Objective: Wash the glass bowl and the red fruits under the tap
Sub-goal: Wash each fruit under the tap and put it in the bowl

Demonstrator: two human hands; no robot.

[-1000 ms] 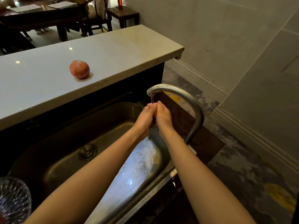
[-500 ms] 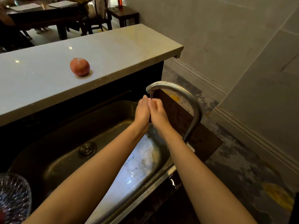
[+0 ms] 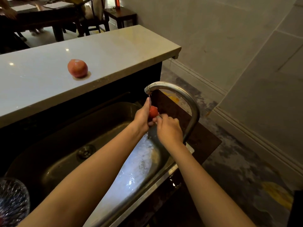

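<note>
A small red fruit (image 3: 153, 111) sits in my left hand (image 3: 143, 117), right under the thin stream from the curved steel tap (image 3: 178, 92). My right hand (image 3: 168, 128) is just beside it, fingertips touching the fruit's lower side, fingers loosely curled. A larger red fruit (image 3: 77, 68) rests wet on the pale countertop (image 3: 114, 51) behind the sink. The cut-glass bowl (image 3: 13, 200) shows at the bottom left edge, partly out of frame.
The steel sink (image 3: 68, 145) lies below my arms, with its drain (image 3: 86, 151) at the middle and a wet bright patch on the right. A dark wood ledge (image 3: 203, 138) sits behind the tap. Dark tables and chairs (image 3: 49, 17) stand beyond the counter.
My hands were pressed together around the fruit under the tap; now they have parted, the right hand dropping lower and to the right, and the red fruit shows in my left hand.
</note>
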